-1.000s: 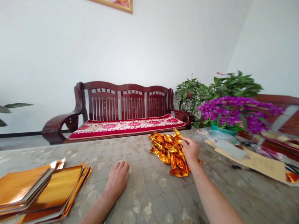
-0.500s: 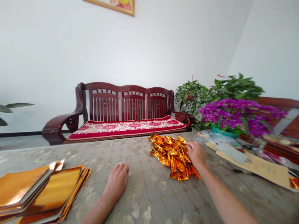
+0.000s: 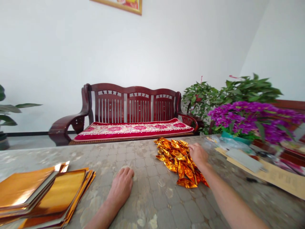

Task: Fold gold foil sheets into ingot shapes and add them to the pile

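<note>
A heap of folded gold foil paper ingots (image 3: 177,159) lies on the table, pointed and shiny. At its right edge is my right hand (image 3: 199,155), fingers bent in and touching the heap; whatever they pinch is hidden by the hand and the foil. Palm down on the tabletop rests my left hand (image 3: 122,183), holding nothing, its fingers loosely bent and side by side. To the left of that hand, stacks of flat gold foil sheets (image 3: 59,192) overlap, some with pale undersides showing.
A patterned cover lies over the table (image 3: 143,203). On the right are brown paper (image 3: 281,179), a clear plastic bag (image 3: 235,144) and purple flowers (image 3: 250,117) in a teal pot. Beyond stands a dark wooden bench (image 3: 133,105) with a red runner.
The whole view has shifted slightly, so things appear farther right. My right hand stays at the heap's right edge, and my left hand still rests on the table.
</note>
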`<state>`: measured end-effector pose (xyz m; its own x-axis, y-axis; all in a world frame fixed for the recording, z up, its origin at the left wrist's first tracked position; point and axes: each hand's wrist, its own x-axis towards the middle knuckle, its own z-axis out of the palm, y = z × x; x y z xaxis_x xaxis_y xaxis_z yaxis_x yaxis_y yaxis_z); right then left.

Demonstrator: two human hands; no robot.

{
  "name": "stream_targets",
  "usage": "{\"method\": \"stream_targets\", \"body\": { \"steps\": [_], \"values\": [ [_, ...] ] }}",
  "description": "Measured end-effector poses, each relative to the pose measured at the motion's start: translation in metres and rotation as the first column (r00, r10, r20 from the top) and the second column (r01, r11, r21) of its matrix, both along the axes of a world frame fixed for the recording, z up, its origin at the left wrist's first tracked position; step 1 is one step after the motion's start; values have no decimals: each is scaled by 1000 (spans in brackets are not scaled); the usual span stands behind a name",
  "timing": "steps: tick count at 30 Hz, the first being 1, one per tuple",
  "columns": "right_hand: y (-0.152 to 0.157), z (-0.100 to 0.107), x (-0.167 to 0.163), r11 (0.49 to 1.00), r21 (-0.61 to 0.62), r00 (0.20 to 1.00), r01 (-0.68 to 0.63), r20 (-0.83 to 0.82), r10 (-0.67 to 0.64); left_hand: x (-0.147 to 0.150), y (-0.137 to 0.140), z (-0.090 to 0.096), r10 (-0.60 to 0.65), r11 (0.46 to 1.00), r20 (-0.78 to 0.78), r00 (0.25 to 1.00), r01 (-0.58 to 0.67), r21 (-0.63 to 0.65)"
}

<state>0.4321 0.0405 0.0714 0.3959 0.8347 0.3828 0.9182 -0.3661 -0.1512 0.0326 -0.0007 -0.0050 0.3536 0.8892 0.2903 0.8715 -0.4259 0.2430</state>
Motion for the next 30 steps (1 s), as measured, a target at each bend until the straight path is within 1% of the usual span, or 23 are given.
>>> {"method": "stream_targets", "body": {
  "steps": [5, 12, 22, 26, 30],
  "values": [
    [-2, 1, -5, 998, -59, 997, 0, 74, 5, 0, 0, 0, -2, 1000, 11, 1000, 2, -4],
    [-6, 5, -9, 995, -92, 977, -29, 206, 48, -1, -1, 0, -10, 1000, 28, 1000, 10, -1],
    [-5, 1, -3, 983, -130, 910, -129, 379, 169, -1, -3, 2, -3, 1000, 26, 1000, 4, -21],
    [-6, 3, -3, 981, -118, 883, -151, 429, 188, -1, -2, 2, -5, 1000, 20, 1000, 5, -25],
    [-14, 10, -10, 987, -53, 876, -151, 456, 159, -1, -3, 2, -4, 1000, 18, 1000, 4, -7]
  ]
}}
